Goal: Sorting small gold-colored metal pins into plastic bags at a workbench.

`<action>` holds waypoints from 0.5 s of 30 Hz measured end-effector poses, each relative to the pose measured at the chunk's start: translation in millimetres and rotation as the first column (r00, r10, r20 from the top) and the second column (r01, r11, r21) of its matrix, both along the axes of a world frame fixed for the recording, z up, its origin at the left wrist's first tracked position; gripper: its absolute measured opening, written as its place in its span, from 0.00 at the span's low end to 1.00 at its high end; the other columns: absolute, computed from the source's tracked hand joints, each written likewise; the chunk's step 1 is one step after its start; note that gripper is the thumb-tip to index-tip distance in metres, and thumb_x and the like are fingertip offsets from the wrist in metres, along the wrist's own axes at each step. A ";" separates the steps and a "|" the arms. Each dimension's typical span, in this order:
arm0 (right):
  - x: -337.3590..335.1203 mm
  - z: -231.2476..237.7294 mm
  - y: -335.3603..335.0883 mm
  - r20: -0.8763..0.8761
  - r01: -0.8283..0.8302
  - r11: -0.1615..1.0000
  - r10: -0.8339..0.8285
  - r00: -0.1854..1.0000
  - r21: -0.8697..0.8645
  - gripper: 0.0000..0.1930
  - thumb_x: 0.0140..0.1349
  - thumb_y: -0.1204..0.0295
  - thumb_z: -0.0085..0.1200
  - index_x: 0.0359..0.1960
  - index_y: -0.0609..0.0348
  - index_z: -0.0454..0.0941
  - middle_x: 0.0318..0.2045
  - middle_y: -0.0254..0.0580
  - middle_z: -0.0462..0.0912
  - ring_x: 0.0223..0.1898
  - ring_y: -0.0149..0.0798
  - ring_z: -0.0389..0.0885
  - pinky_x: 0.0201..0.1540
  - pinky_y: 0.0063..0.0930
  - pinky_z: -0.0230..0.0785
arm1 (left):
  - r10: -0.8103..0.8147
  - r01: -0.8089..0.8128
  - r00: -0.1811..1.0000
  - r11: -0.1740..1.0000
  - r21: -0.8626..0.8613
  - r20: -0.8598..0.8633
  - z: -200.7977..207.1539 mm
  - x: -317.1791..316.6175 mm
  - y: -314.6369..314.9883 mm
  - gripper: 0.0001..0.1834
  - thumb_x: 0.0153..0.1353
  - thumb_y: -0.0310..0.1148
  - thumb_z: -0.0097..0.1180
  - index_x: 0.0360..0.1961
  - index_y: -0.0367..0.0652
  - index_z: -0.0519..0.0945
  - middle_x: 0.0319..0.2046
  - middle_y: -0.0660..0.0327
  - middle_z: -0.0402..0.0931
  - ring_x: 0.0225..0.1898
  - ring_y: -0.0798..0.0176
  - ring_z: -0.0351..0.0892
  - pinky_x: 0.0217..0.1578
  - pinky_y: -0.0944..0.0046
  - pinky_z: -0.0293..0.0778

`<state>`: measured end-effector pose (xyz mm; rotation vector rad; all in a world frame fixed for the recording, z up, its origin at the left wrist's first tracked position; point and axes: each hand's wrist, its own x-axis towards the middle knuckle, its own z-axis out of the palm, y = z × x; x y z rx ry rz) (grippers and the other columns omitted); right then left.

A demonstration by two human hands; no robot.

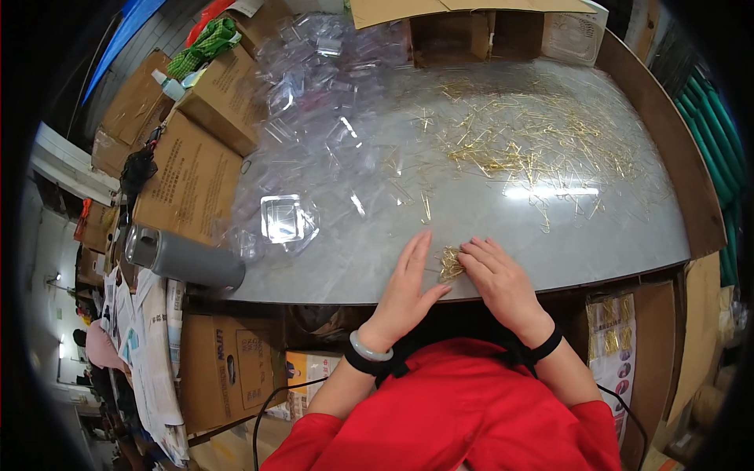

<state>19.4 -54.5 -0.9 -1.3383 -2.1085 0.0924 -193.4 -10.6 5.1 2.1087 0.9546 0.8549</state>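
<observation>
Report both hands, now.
Left hand: open, no object visible in it.
Right hand: fingers against a small bunch of thin gold-coloured metal wire pieces; grip cannot be told.

Bench [620, 239]: grey, smooth top, front edge curved by the lens; a long glare streak lies on its surface. Brown cardboard wall [679, 149] runs along the right edge. Printed cartons [188, 177] stand at the left edge. Below the top, left: another carton [228, 373]. Upper left: pale block wall [149, 45], blue sheet [122, 43] beside it. Far left: room beyond, small bright lamp [59, 277]. Right, outside bench: green tubular bundles [711, 129].
</observation>
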 end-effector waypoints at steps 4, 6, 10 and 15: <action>-4.6 1.7 -0.8 -0.015 0.035 0.999 -0.035 0.999 0.016 0.19 0.58 0.81 0.54 0.53 0.63 0.78 0.56 0.48 0.81 0.62 0.50 0.77 0.69 0.45 0.67 | 0.137 -0.135 0.989 0.990 0.036 -0.061 1.2 7.7 -20.3 0.40 0.61 0.26 0.65 0.72 0.36 0.61 0.68 0.43 0.62 0.68 0.40 0.65 0.66 0.51 0.66; -6.2 2.7 -0.8 -0.017 0.038 0.999 -0.037 0.999 0.027 0.19 0.57 0.81 0.55 0.53 0.63 0.78 0.55 0.48 0.81 0.61 0.50 0.77 0.68 0.45 0.68 | 0.201 -0.198 0.979 0.978 0.071 -0.034 1.3 22.2 -26.6 0.35 0.61 0.22 0.61 0.70 0.35 0.64 0.65 0.41 0.65 0.66 0.38 0.66 0.65 0.51 0.66; -5.4 0.5 0.2 -0.016 0.046 0.998 -0.046 0.999 0.032 0.19 0.58 0.81 0.56 0.53 0.63 0.78 0.55 0.48 0.80 0.61 0.50 0.77 0.68 0.44 0.68 | 0.204 -0.204 0.979 0.975 0.088 0.003 -1.4 43.1 -28.3 0.32 0.63 0.19 0.55 0.69 0.35 0.65 0.66 0.40 0.64 0.66 0.37 0.66 0.65 0.51 0.67; -4.7 3.3 0.2 -0.098 0.039 0.999 -0.039 0.994 0.003 0.18 0.58 0.81 0.56 0.52 0.64 0.78 0.55 0.48 0.80 0.61 0.51 0.76 0.67 0.44 0.69 | 0.216 -0.217 0.976 0.972 0.094 0.023 -5.1 48.8 -30.5 0.29 0.64 0.19 0.54 0.67 0.35 0.67 0.66 0.41 0.64 0.67 0.36 0.66 0.64 0.50 0.68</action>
